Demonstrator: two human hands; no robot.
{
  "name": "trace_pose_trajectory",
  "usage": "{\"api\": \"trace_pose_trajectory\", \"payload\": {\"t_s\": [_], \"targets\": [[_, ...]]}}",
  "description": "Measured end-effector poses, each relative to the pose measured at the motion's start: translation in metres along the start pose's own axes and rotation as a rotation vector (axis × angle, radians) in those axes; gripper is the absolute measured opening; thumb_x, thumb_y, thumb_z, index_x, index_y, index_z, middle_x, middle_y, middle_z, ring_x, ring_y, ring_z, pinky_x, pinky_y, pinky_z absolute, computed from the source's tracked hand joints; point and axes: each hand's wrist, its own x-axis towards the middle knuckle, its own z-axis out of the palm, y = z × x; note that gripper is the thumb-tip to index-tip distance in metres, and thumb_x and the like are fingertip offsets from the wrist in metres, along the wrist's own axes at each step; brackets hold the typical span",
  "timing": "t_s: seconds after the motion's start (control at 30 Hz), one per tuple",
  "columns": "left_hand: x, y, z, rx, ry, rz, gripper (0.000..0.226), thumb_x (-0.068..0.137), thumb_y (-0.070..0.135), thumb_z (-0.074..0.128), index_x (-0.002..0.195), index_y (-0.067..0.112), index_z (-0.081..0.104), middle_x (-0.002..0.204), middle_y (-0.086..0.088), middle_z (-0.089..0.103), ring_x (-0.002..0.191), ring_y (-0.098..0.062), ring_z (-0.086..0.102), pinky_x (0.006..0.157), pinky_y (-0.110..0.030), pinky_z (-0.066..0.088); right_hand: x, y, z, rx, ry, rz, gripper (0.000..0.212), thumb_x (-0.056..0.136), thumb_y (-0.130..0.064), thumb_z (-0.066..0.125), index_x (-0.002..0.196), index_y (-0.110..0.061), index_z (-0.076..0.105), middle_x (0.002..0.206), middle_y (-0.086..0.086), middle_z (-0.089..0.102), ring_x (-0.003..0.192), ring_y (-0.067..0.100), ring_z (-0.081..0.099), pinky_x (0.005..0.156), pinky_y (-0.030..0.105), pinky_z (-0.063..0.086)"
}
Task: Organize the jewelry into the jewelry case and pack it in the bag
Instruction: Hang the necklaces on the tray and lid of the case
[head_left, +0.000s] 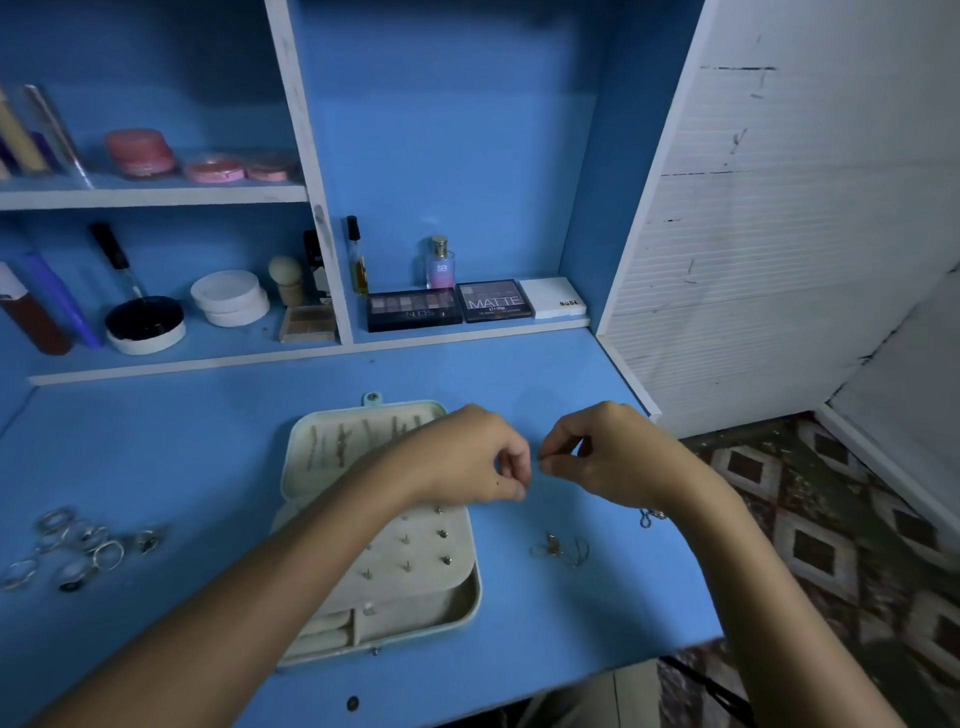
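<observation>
1. While both hands hover over the blue desk (156, 457), the left hand (467, 457) curls its fingers with thumb and forefinger pinched together, just beside the right hand (608, 457).
2. Right hand's fingertips are pinched too, the two pinches almost meeting; whatever sits between them is too small to make out, so I cannot tell what either hand is grasping.
3. Jewelry case (374, 519) lies open on the desk under the left forearm, lid tipped back toward the shelves.
4. Lid's inside shows several thin chains hanging in a row.
5. Lower half carries a pale panel studded with small earrings (441, 535), with ring rolls and a small compartment at its near edge.
6. Far left on the desk, a loose cluster of silver rings (78, 545) waits, well apart from the case.
7. Right of the case, a small gold tangle of jewelry (558, 551) rests on the desk, and a silvery chain (652, 516) peeks out beside the right wrist.
8. Back shelf holds makeup palettes (415, 309) and a perfume bottle (440, 262).
</observation>
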Motion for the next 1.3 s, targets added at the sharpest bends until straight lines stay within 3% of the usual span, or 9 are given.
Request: {"api": "trace_pose_trajectory", "payload": {"t_s": [0.07,0.2,0.5,0.8,0.9,1.03,1.2,1.3], "targets": [[0.004,0.005,0.005,0.014,-0.054,0.016,0.005,0.083,0.031,0.074,0.087,0.033,0.073,0.083,0.015,0.069,0.067,0.007,0.056,0.057,-0.008,0.034,-0.009,0.004,-0.001,0.016,-0.032,0.03,0.006,0.087,-0.024,0.073,0.081,-0.027,0.074,0.069,-0.019,0.063,0.055,-0.007,0.055,0.044,0.009,0.038],[0.011,0.016,0.017,0.048,-0.137,0.047,0.012,0.082,0.03,0.076,0.094,0.028,0.073,0.086,0.012,0.07,0.072,0.002,0.058,0.061,-0.012,0.037,-0.024,0.012,0.002,-0.04,-0.09,0.085,0.007,0.083,-0.028,0.076,0.08,-0.033,0.074,0.075,-0.017,0.066,0.063,-0.009,0.056,0.053,0.007,0.04],[0.019,0.029,0.029,0.074,-0.217,0.025,0.014,0.081,0.027,0.077,0.094,0.022,0.072,0.081,0.012,0.071,0.074,0.002,0.059,0.062,-0.017,0.041,-0.045,0.02,0.012,-0.053,-0.178,0.16,0.016,0.075,-0.036,0.084,0.086,-0.032,0.073,0.076,-0.018,0.066,0.065,-0.01,0.057,0.054,0.007,0.039],[0.02,0.032,0.03,0.145,-0.258,-0.017,0.005,0.082,0.028,0.073,0.084,0.025,0.07,0.074,0.015,0.063,0.081,-0.011,0.062,0.074,-0.032,0.053,-0.046,0.024,0.017,-0.044,-0.17,0.165,0.01,0.079,-0.028,0.081,0.083,-0.029,0.072,0.077,-0.014,0.066,0.068,-0.003,0.058,0.058,0.009,0.039],[0.02,0.033,0.03,0.174,-0.285,-0.019,0.003,0.086,0.03,0.07,0.086,0.028,0.068,0.076,0.016,0.06,0.083,-0.012,0.061,0.075,-0.031,0.052,-0.045,0.022,0.016,-0.068,-0.176,0.147,0.002,0.086,-0.025,0.072,0.087,-0.026,0.073,0.081,-0.013,0.068,0.071,-0.002,0.058,0.061,0.011,0.044],[0.019,0.033,0.027,0.187,-0.314,-0.032,0.003,0.088,0.03,0.069,0.087,0.027,0.068,0.078,0.016,0.061,0.087,-0.012,0.064,0.079,-0.032,0.054,-0.045,0.023,0.015,-0.092,-0.164,0.131,0.007,0.09,-0.025,0.065,0.092,-0.024,0.072,0.087,-0.013,0.068,0.074,0.0,0.058,0.062,0.011,0.045],[0.016,0.033,0.027,0.217,-0.304,-0.045,0.006,0.087,0.026,0.062,0.082,0.028,0.063,0.081,0.014,0.062,0.086,-0.014,0.065,0.076,-0.033,0.056,-0.044,0.027,0.013,0.025,-0.087,0.099,0.005,0.093,-0.024,0.064,0.089,-0.025,0.068,0.085,-0.014,0.066,0.067,-0.004,0.056,0.058,0.008,0.042],[0.014,0.032,0.026,0.205,-0.274,-0.063,0.009,0.084,0.023,0.062,0.077,0.028,0.061,0.077,0.014,0.06,0.083,-0.015,0.065,0.07,-0.033,0.054,-0.041,0.027,0.011,0.083,-0.025,0.08,0.007,0.092,-0.025,0.065,0.086,-0.028,0.066,0.083,-0.013,0.067,0.071,0.003,0.059,0.063,0.015,0.047]]}}
